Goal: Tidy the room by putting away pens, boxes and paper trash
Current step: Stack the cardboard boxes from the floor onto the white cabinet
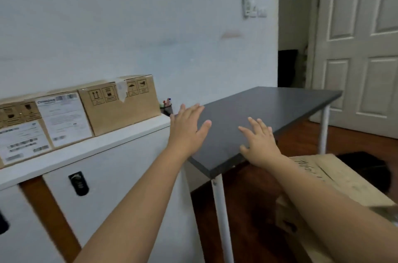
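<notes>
Both hands, left point(187, 127) and right point(259, 142), hovered empty with fingers spread wide over the bare dark bench point(269, 107); a careless sweep leftward risked toppling the pen cup point(167, 108).

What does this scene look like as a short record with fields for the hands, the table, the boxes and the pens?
left hand: open, fingers spread, empty, over the near left edge of the table
right hand: open, empty, at the table's near corner
table: dark top, white legs, nothing on its visible top
boxes: cardboard boxes lined up on the white cabinet against the wall, labels facing out
pens: standing in a dark mesh cup between boxes and table
floor box: large cardboard box under the right forearm
</notes>
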A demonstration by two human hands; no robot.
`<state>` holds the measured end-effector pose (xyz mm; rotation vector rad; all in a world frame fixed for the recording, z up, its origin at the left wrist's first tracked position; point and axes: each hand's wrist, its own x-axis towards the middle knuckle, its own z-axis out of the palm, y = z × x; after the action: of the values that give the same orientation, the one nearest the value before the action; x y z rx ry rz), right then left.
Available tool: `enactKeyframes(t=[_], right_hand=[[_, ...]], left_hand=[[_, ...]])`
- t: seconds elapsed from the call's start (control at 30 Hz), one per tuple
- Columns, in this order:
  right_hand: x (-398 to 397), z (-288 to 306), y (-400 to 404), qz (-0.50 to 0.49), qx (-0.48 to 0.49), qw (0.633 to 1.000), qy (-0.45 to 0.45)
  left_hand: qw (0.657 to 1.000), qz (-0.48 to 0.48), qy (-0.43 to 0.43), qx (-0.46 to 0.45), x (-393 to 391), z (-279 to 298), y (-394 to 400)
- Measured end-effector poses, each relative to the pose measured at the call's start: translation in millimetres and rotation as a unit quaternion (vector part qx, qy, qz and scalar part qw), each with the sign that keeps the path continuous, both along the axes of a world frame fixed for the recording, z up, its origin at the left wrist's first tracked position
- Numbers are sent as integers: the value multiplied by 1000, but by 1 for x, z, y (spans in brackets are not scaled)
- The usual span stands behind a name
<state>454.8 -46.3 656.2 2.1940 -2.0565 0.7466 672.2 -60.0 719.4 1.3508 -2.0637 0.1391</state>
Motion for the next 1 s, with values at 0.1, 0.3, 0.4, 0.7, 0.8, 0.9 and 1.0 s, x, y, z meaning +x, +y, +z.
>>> enactKeyframes(t=[0.1,0.3,0.4,0.7,0.8,0.9,1.0], right_hand=[[-75,-12,12,-82,42,996,-9],[-203,-53,41,-225,136,963,-61],[-257,-87,54,-293,184,931,-116],[-340,-179,66,-375,277,822,-328],[-352,-195,54,-386,235,791,-412],[-361,-216,38,-379,174,745,-520],[-361,-227,32,-365,147,688,-610]], left_hand=[[994,-75,-71,25,-76,-15,-6],[970,-194,-126,69,-201,-60,-9],[956,-228,-122,137,-256,-105,-11],[877,-115,-26,467,-338,-251,-29],[856,-57,52,511,-353,-285,-29],[813,-41,156,560,-363,-317,-24],[774,-38,220,592,-371,-334,-16]])
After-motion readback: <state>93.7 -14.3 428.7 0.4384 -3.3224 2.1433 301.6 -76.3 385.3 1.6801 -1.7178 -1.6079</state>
